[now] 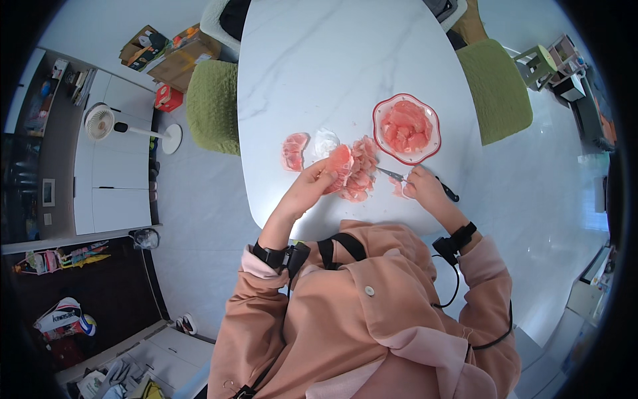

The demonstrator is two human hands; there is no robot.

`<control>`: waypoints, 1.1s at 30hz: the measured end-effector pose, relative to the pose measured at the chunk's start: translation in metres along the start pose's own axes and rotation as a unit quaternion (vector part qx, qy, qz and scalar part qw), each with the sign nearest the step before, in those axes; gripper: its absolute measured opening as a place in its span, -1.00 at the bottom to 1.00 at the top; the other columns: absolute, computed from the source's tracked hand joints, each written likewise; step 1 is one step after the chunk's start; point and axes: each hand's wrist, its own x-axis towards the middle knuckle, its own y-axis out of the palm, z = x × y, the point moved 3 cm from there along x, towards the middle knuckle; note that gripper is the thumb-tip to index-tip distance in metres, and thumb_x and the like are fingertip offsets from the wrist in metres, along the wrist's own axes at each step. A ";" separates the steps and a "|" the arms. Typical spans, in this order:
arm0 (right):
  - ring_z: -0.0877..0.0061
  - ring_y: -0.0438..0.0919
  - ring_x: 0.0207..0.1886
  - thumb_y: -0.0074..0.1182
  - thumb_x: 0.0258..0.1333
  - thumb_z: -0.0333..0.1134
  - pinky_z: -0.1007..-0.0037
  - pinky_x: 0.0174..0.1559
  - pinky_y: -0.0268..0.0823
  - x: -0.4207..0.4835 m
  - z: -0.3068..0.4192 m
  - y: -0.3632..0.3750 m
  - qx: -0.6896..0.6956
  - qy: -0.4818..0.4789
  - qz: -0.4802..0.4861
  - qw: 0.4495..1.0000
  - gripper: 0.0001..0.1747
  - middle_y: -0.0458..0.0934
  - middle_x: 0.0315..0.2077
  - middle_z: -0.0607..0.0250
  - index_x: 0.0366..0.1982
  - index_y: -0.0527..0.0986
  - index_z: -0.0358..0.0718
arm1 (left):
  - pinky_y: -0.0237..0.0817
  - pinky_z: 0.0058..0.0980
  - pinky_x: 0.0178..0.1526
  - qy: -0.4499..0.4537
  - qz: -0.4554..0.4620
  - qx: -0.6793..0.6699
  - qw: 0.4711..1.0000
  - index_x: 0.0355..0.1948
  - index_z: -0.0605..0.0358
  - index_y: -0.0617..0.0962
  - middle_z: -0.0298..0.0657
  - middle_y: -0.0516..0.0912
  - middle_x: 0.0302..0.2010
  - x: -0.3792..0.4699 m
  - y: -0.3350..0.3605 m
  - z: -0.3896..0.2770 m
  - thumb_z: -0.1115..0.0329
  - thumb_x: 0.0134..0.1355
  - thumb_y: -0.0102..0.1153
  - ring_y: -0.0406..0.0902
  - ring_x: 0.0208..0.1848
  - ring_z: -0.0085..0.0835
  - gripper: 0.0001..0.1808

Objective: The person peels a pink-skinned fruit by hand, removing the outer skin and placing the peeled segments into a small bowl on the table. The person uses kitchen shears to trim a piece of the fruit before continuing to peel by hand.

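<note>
My left hand (311,187) grips a peeled wedge of pink citrus (341,158), likely pomelo or grapefruit, above the near part of the table. Right beside the wedge lies a heap of pink membrane scraps (363,172). My right hand (427,189) is closed around a small knife (391,173), its slim blade pointing left towards the scraps. A black handle (448,191) shows past that hand, which hides the knife's middle. A small pink fruit scrap (397,188) lies by my right fingers. Beyond them, a red-rimmed scalloped bowl (436,142) holds peeled pink flesh (406,127).
Another citrus wedge (294,151) and a crumpled white item (326,142) rest on the white marble-look table (319,65). Green padded chairs (213,107) (493,92) flank it. A standing fan (101,122) and cardboard boxes (187,60) are on the left.
</note>
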 end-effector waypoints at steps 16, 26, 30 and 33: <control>0.53 0.57 -0.08 -0.15 0.39 -0.39 0.49 -0.07 0.47 0.063 0.084 -0.024 0.614 -0.008 0.075 0.786 -0.65 0.49 -0.05 0.16 0.14 0.27 -0.36 | 0.35 -0.54 -0.04 0.214 -0.103 0.174 0.956 0.05 0.18 0.59 -0.21 0.53 -0.13 0.024 0.019 -0.006 0.40 0.36 0.01 0.50 -0.09 -0.50 -0.71; 0.45 0.48 0.09 -0.12 0.30 -0.55 0.43 0.09 0.38 0.072 0.059 -0.040 0.496 -0.085 -0.022 0.864 -0.62 0.46 0.06 0.12 0.14 0.35 -0.34 | 0.44 -0.47 -0.15 0.167 -0.166 0.193 0.953 -0.06 0.24 0.61 -0.11 0.62 -0.21 0.044 0.023 -0.001 0.23 0.28 0.11 0.63 -0.24 -0.39 -0.68; 0.31 0.41 0.18 -0.07 0.24 -0.57 0.32 0.22 0.22 0.074 0.053 -0.036 0.412 -0.164 -0.072 0.893 -0.61 0.44 0.11 0.08 0.11 0.37 -0.34 | 0.45 -0.46 -0.14 0.168 -0.180 0.180 0.952 -0.11 0.27 0.60 -0.09 0.64 -0.24 0.052 0.023 0.002 0.29 0.21 0.11 0.64 -0.22 -0.36 -0.70; 0.30 0.40 0.20 -0.07 0.23 -0.58 0.33 0.23 0.22 0.074 0.053 -0.032 0.337 -0.216 -0.091 0.912 -0.62 0.43 0.14 0.08 0.10 0.39 -0.34 | 0.44 -0.48 -0.16 0.127 -0.138 0.103 0.977 -0.14 0.29 0.59 -0.12 0.65 -0.28 0.059 0.016 0.009 0.36 0.17 0.07 0.63 -0.23 -0.41 -0.73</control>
